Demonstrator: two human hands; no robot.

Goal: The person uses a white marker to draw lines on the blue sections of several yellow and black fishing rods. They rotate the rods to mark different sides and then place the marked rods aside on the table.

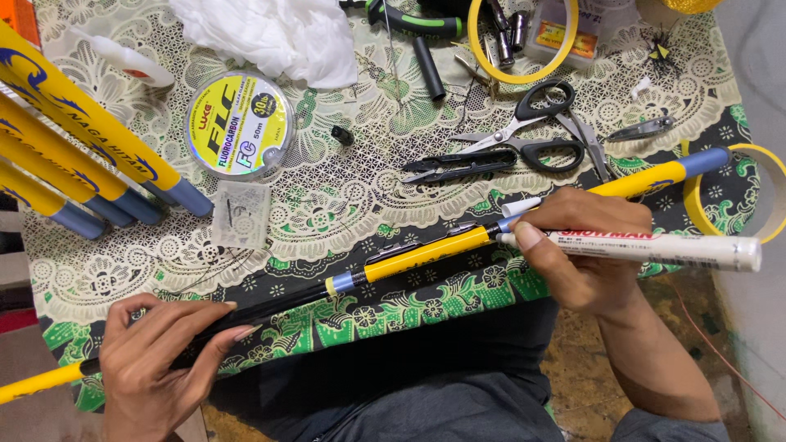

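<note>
A long yellow, black and blue rod (pixel 426 252) lies slantwise across the table's near edge. My left hand (pixel 155 360) grips its black lower part at the bottom left. My right hand (pixel 585 250) holds a white marker pen (pixel 655 248) like a writing tool, its tip against the rod's blue band next to a small white cap (pixel 521 205). The rod's far end (pixel 702 161) points to the upper right.
On the patterned green and white cloth (pixel 327 205) lie black-handled scissors (pixel 524 127), black thread snips (pixel 458 164), a round spool of line (pixel 238 124), white tissue (pixel 270 33), rings of yellow tape (pixel 524 75), and several yellow rod sections (pixel 74 147) at the left.
</note>
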